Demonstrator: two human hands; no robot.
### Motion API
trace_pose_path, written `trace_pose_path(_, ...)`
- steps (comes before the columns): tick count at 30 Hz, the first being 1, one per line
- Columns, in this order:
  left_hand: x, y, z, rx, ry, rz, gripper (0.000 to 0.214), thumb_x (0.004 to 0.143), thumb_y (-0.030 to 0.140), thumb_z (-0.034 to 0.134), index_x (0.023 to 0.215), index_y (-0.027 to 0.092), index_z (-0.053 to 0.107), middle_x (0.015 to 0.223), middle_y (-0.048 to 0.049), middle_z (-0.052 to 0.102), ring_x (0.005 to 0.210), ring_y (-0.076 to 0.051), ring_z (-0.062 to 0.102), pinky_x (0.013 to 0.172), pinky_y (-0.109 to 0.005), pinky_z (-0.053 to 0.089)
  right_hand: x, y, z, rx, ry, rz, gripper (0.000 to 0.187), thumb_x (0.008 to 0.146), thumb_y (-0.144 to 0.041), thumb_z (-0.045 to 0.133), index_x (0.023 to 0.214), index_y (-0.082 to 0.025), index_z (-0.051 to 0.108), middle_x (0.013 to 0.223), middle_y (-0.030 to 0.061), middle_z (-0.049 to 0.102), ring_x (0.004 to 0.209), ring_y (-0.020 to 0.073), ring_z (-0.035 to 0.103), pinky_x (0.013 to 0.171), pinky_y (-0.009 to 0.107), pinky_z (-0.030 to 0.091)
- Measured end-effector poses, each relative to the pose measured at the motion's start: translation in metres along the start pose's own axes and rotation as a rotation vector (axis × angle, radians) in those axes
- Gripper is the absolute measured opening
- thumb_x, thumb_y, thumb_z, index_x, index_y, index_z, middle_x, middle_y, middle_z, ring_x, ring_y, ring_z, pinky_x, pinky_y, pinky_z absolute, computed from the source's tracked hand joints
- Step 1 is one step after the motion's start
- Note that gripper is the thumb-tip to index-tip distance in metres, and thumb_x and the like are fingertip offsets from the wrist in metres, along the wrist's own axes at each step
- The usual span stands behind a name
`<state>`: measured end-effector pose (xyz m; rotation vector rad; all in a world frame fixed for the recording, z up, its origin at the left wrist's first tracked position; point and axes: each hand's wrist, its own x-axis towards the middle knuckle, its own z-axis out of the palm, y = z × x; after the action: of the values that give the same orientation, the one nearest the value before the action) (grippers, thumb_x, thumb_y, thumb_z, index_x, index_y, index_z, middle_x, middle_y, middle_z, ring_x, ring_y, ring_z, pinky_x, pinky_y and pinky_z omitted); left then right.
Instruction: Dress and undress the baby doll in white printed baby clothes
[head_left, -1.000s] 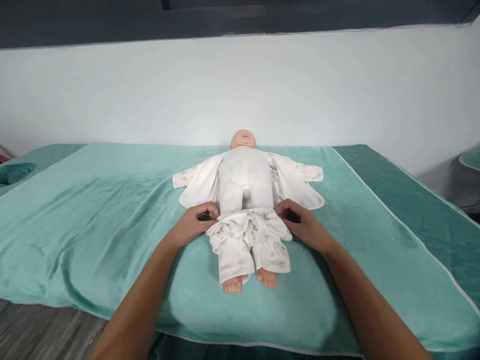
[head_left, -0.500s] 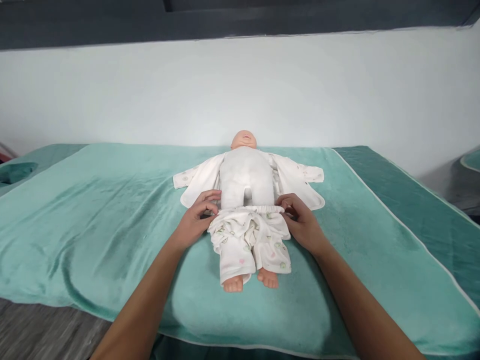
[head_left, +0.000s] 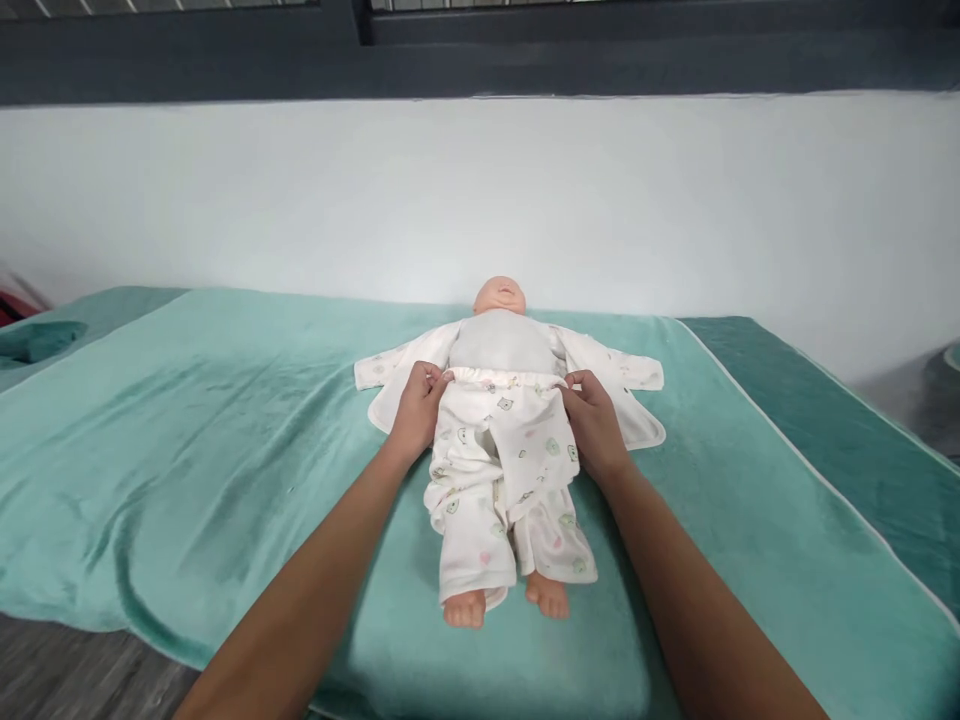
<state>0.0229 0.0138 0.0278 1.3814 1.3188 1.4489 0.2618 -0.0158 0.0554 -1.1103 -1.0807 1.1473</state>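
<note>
A baby doll [head_left: 500,300] lies face up on a teal blanket [head_left: 187,420], its head toward the wall. White printed trousers [head_left: 502,470] cover its legs and hips up to the waist. An open white jacket [head_left: 615,385] is spread under its torso. My left hand [head_left: 416,408] is closed on the left side of the trousers' waistband. The right side of the waistband is pinched by my right hand [head_left: 596,425]. Both bare doll feet stick out at the trouser ends.
The blanket covers a table that runs along a white wall [head_left: 300,200]. A darker green cover [head_left: 847,420] shows at the right edge. A dark green folded item [head_left: 34,340] lies at the far left. Grey floor [head_left: 60,670] shows at the lower left.
Both hands have drawn the trousers' waistband up from the doll's thighs to its waist. The trousers now lie stretched longer over the legs.
</note>
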Motion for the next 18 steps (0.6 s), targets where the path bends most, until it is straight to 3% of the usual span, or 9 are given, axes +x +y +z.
trace_pose_path(4,-0.001,0.002,0.001,-0.092,-0.11,-0.041,0.028,0.089,0.047,0.063,0.088,0.022,0.05,0.074,0.0036,0.049,0.065,-0.012,0.043,0.057,-0.023,0.034,0.009,0.006,-0.004,-0.085,-0.001,0.043,0.032,0.079,-0.049,0.07,0.085,-0.027,0.047,0.065,-0.0057,0.057,0.055,0.0145,0.048,0.049,0.026,0.036)
trace_pose_path(8,-0.009,0.01,-0.004,-0.122,-0.202,-0.15,0.032,0.085,0.052,0.066,0.09,0.022,0.057,0.076,0.0033,0.053,0.064,-0.01,0.044,0.054,-0.021,0.034,0.013,0.013,-0.01,-0.295,0.037,-0.016,0.028,0.082,-0.05,0.065,0.089,-0.025,0.055,0.088,0.0026,0.068,0.078,0.0199,0.062,0.066,0.031,0.048)
trace_pose_path(13,-0.012,0.016,-0.012,-0.138,-0.284,-0.372,0.032,0.077,0.049,0.073,0.095,0.024,0.062,0.066,0.0065,0.047,0.047,-0.007,0.032,0.042,-0.022,0.018,0.018,0.017,-0.013,-0.361,0.071,-0.014,0.03,0.079,-0.041,0.067,0.102,-0.024,0.059,0.115,0.0099,0.07,0.102,0.0244,0.066,0.087,0.039,0.053)
trace_pose_path(15,-0.012,0.018,-0.014,-0.159,-0.3,-0.402,0.03,0.074,0.044,0.075,0.093,0.024,0.063,0.065,0.0065,0.048,0.048,-0.007,0.034,0.043,-0.021,0.02,0.022,0.014,-0.014,-0.356,0.048,0.032,0.033,0.076,-0.036,0.069,0.105,-0.024,0.061,0.116,0.0104,0.072,0.104,0.0262,0.067,0.086,0.039,0.054)
trace_pose_path(18,-0.011,0.022,-0.015,-0.187,-0.331,-0.427,0.026,0.072,0.037,0.075,0.09,0.022,0.063,0.066,0.0062,0.051,0.052,-0.008,0.04,0.046,-0.02,0.027,0.03,0.004,-0.016,-0.314,-0.109,0.123,0.033,0.069,-0.03,0.073,0.1,-0.024,0.066,0.1,0.008,0.076,0.091,0.028,0.07,0.075,0.038,0.055)
